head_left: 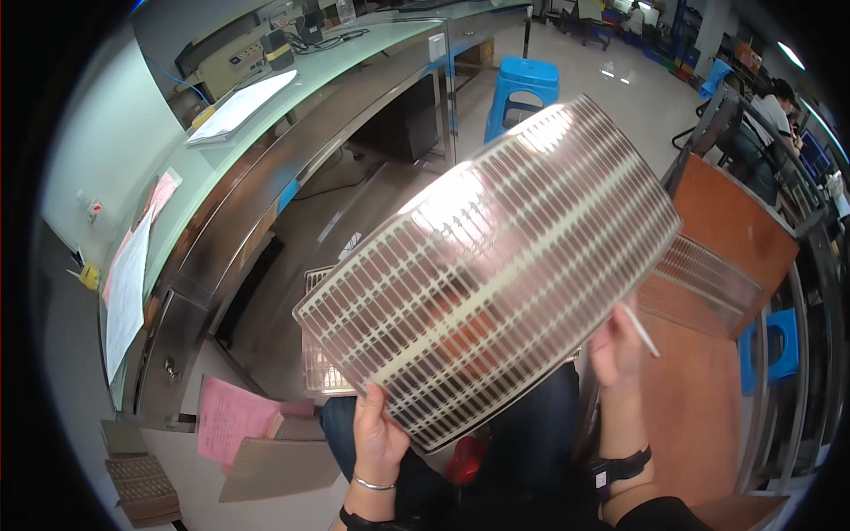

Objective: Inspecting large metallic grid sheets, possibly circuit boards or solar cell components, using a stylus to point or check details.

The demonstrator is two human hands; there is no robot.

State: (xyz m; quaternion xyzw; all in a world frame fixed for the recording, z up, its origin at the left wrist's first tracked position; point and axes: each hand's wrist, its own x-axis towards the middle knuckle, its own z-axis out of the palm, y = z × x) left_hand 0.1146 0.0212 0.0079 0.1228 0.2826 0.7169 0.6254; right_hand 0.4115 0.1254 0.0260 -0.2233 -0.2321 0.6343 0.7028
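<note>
My left hand [381,435] grips the slotted coppery panel [496,265] by its edge at seven o'clock, and my right hand [617,350] grasps its edge at four, with a thin white stick [644,334] also in that hand. The panel is tilted above my lap, mid-view. A blue stool [527,73] stands at one o'clock, a pink sheet [232,418] at eight

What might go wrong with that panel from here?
The panel is tilted, held at its edges by the left hand and right hand, so it might slip or bend. The white stick in the right hand is close to the panel and could scratch it. The panel's glare may hide flaws.
</note>
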